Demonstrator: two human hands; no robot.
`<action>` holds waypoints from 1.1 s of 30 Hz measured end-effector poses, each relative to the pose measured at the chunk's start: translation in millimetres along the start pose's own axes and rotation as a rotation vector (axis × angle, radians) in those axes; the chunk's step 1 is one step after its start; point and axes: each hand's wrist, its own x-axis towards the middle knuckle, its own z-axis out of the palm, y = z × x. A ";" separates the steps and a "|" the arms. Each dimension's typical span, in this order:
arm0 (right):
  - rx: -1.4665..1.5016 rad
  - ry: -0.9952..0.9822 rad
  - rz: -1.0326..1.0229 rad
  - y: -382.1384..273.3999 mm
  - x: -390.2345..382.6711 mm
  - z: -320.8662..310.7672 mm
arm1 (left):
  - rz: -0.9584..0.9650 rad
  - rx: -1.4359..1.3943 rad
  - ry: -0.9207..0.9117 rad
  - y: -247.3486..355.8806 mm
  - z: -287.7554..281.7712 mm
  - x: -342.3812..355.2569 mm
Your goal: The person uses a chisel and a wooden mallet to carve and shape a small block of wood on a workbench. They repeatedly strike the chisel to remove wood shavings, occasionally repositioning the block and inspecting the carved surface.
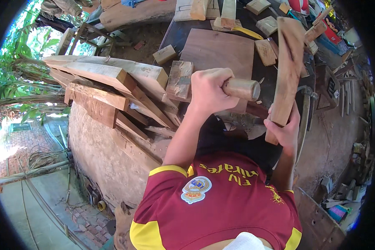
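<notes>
My left hand [211, 89] is closed in a fist round a thick round wooden stick [242, 89]. The stick's blunt end points right, and the fist hides the rest of it. To the right, my right hand [286, 128] grips the lower end of a long, slightly curved wooden board [288, 62], its fingers partly hidden behind it. The board stands raised, with its far end up over the workbench. A gap separates the stick's end from the board. Below both hands lies a flat brown wooden panel [216, 52] on the bench.
Long timber beams [108, 75] are stacked at the left. A wooden block [180, 79] lies beside my left fist. Several offcuts cover the dark workbench [260, 31], with a yellow-handled tool [249, 32] among them. A metal clamp bar [305, 121] stands right of the board.
</notes>
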 end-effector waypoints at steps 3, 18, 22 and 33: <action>-0.123 0.048 -0.026 8.9 -4.9 -6.0 | 0.005 -0.023 0.007 1.8 1.0 1.4; -0.397 0.415 -0.132 -6.7 -7.3 22.0 | -0.019 -0.019 -0.023 -2.0 -1.5 -2.0; -0.490 0.326 -0.050 9.7 -13.1 14.5 | 0.006 -0.039 0.003 -1.5 1.7 -1.8; 0.433 -0.213 0.171 0.3 -20.5 13.0 | -0.035 -0.037 0.005 -1.3 -2.6 1.7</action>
